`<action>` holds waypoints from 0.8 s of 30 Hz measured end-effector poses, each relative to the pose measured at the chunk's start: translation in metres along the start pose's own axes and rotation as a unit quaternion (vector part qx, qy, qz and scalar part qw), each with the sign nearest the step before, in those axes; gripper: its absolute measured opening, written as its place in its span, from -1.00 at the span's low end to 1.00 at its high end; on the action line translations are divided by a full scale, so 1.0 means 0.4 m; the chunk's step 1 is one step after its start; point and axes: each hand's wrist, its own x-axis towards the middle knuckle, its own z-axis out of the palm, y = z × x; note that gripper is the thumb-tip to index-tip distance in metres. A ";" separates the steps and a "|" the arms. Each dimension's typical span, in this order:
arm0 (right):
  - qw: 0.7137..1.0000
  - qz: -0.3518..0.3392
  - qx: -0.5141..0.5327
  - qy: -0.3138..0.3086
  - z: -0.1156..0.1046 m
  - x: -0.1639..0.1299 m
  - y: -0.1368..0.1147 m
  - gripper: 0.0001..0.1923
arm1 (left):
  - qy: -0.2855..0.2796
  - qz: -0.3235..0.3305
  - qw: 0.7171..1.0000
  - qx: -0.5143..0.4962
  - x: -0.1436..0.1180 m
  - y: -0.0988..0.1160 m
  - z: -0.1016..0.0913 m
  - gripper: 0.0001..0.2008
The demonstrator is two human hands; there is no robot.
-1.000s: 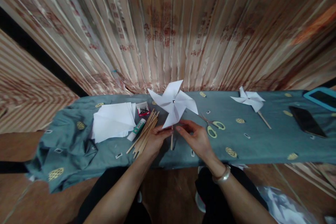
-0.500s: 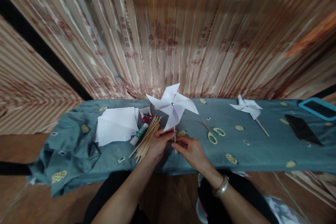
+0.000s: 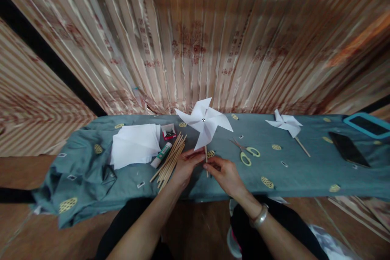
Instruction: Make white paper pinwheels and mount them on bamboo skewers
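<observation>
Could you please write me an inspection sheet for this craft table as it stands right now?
Surface: long table under a teal patterned cloth, rumpled at its left end.
Job's things: white paper pinwheel with silver centre pin, upright on a thin wooden stick.
Clutter: stack of white paper sheets, glue stick, bundle of wooden sticks, small red pin box, yellow-handled scissors, second white pinwheel lying flat, black phone, blue-cased tablet.
Grippers: left hand and right hand both pinch the stick.
Cables: nothing seen.
Surroundings: striped pinkish curtain behind.
</observation>
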 end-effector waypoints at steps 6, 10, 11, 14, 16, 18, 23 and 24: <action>0.997 0.018 -0.050 0.048 -0.048 0.003 0.038 -0.76 | 0.038 -0.009 0.999 0.036 -0.004 0.009 -0.005 -0.63; 0.988 0.013 -0.095 0.121 -0.099 0.011 0.051 -0.69 | 0.036 -0.007 0.998 0.044 -0.005 0.019 -0.016 -0.63; 0.984 0.013 -0.112 0.136 -0.115 0.015 0.049 -0.68 | 0.037 -0.006 0.998 0.047 -0.004 0.021 -0.019 -0.63; 0.968 0.025 -0.196 0.157 -0.170 0.037 0.039 -0.70 | 0.037 -0.003 0.998 0.050 -0.002 0.026 -0.025 -0.64; 0.944 0.031 -0.286 0.161 -0.217 0.061 0.038 -0.71 | 0.035 -0.001 0.998 0.050 -0.001 0.029 -0.027 -0.64; 0.912 0.049 -0.373 0.163 -0.272 0.090 0.048 -0.70 | 0.035 0.001 0.998 0.048 -0.001 0.033 -0.028 -0.63; 0.841 0.154 -0.503 0.125 -0.414 0.127 0.126 -0.67 | 0.036 0.001 0.998 0.052 -0.007 0.044 -0.033 -0.63; 0.833 0.172 -0.510 0.125 -0.440 0.122 0.147 -0.67 | 0.036 0.000 0.998 0.054 -0.008 0.046 -0.036 -0.64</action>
